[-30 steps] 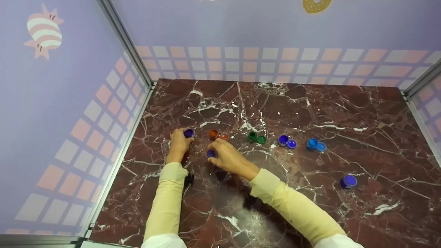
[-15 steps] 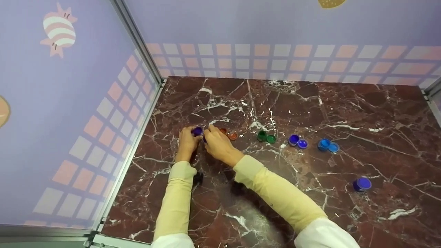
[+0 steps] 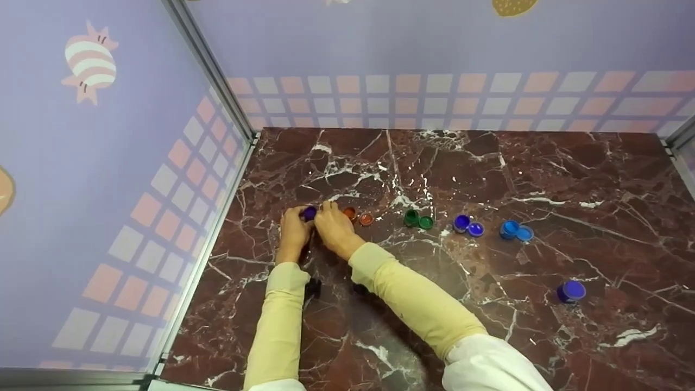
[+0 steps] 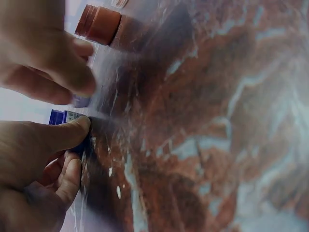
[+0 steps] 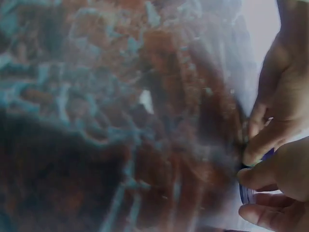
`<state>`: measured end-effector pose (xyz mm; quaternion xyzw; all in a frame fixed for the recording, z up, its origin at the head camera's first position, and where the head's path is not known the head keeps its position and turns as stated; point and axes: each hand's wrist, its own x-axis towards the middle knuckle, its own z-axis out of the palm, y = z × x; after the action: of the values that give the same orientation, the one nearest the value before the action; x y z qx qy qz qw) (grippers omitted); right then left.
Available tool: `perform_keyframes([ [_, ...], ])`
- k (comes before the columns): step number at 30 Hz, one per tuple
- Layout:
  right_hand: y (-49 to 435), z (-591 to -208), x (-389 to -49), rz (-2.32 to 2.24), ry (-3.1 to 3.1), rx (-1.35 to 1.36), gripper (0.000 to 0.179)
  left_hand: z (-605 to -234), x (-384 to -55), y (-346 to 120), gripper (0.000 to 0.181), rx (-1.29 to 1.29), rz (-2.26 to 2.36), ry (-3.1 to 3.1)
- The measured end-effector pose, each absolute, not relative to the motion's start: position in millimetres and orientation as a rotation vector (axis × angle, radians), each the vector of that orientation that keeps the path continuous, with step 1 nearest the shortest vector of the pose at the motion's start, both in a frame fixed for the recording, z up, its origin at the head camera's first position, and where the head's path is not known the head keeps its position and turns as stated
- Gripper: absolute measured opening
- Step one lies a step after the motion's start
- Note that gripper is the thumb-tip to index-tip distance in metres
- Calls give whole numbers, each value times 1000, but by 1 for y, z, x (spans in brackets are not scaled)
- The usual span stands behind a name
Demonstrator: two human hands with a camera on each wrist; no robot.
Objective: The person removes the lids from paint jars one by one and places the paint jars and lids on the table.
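Observation:
In the head view my left hand (image 3: 293, 232) grips a small purple paint pot (image 3: 309, 213) on the marble table. The left wrist view shows thumb and fingers round the pot's label. Close against its right side is my right hand (image 3: 335, 229), which pinches a round purple-tinted lid (image 5: 246, 193), seen on edge in the right wrist view. In the head view the lid is hidden behind the fingers. Just right of this hand stands an open orange paint pot (image 3: 349, 213), its lid (image 3: 366, 219) lying beside it.
Farther right stand an open green pot (image 3: 411, 218), a dark blue pot (image 3: 461, 223) and a light blue pot (image 3: 510, 229), each with its lid alongside. A capped purple pot (image 3: 571, 291) stands at the front right. A patterned wall (image 3: 163, 179) rises at the left.
My right hand has carried the lid up and leftward, from below the orange pot to the purple pot's side. The left hand keeps its grip on the pot. The head view has shifted slightly.

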<state>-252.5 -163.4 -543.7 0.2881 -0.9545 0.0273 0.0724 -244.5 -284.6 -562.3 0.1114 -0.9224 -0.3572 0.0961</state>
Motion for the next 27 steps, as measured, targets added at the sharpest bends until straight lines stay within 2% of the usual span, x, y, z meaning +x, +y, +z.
perform_keyframes([
  [6,-167,-544,-255,141,-2899,803,21,-561,-248,-283,32,275,-1042,-2722],
  [13,-168,-547,-257,170,-2873,784,20,-561,-249,-285,37,315,-1036,-2744],
  [21,-170,-554,-257,-186,-2755,867,23,-563,-247,-288,39,346,-1022,-2753],
  [27,-167,-558,-252,28,-2716,779,21,-561,-247,-288,41,359,-1036,-2773],
])
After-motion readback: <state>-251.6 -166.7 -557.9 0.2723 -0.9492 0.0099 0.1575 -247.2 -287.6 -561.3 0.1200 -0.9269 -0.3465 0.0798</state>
